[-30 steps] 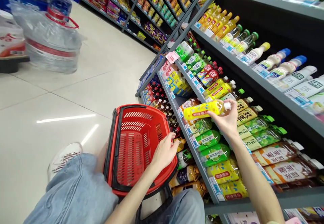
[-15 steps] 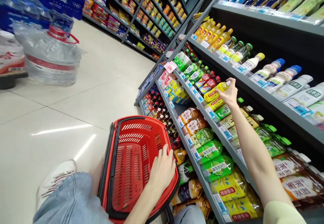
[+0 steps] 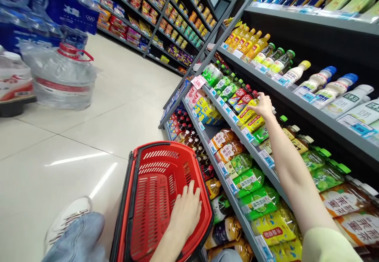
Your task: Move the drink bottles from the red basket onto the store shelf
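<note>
My right hand (image 3: 264, 106) reaches to the middle shelf, its fingers curled round the top of a yellow drink bottle (image 3: 246, 114) that lies in its row among other yellow bottles. My left hand (image 3: 186, 212) grips the right rim of a red plastic shopping basket (image 3: 139, 183), fingers draped over the edge into it. The basket is tilted against my legs and nothing shows inside it.
Grey shelves (image 3: 296, 100) full of bottled drinks run along the right. A big clear water jug (image 3: 60, 78) with a red handle stands on the tiled floor at the left. My white shoe (image 3: 68, 218) and jeans are at the bottom left. More stocked shelves line the far aisle.
My right hand carried the yellow bottle from in front of the lower shelf up to the middle shelf and laid it in its row. My left hand slid lower along the basket's rim.
</note>
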The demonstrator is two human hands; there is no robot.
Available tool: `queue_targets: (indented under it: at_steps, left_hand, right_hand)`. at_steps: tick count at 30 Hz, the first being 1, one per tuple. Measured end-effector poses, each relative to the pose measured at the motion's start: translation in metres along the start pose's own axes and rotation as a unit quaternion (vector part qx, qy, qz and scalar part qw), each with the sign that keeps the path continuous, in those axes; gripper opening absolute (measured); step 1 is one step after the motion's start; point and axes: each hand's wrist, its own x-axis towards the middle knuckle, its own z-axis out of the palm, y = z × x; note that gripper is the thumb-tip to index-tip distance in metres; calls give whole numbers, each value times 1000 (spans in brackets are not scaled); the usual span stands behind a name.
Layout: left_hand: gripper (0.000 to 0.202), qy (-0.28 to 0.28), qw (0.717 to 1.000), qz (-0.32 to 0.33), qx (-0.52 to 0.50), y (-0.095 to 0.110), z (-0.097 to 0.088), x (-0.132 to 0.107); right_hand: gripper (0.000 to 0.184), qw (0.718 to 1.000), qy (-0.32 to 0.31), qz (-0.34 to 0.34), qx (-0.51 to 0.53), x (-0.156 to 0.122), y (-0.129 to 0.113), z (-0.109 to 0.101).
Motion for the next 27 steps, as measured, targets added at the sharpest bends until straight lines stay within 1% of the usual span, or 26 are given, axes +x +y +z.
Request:
queue_targets:
  at_steps: [2,6,12,17,22,24,26,27]
  left_hand:
    - [49,-7,1000,2,-3,2,1,0]
    - [48,-8,1000,10,-9,3,3,-3]
    - [50,-33,999,19,6,1,3,-7]
    - [52,-70,997,15,25,4,1,-5]
    - [52,-83,996,20,23,4,11,-5]
    - [51,-64,997,27,16,1,12,-3]
    - [47,-22,999,46,14,-2,10,1]
    - [44,4,998,65,11,-3,6,3]
  right_hand:
    - [85,1000,-1,-4,-28,5,0,-1]
    - [73,996,-21,-15,-86,9,-3,-1]
    - [61,977,-25,-31,-208,10,2,3]
    - [61,977,-34,-36,-209,10,12,7]
    - [66,980,-45,-37,-190,7,16,12]
    - [65,983,-26,-62,-168,-2,11,7]
    - [59,985,35,-105,-133,-22,3,-10]
    - [55,983,78,-127,-110,-37,-2,-24]
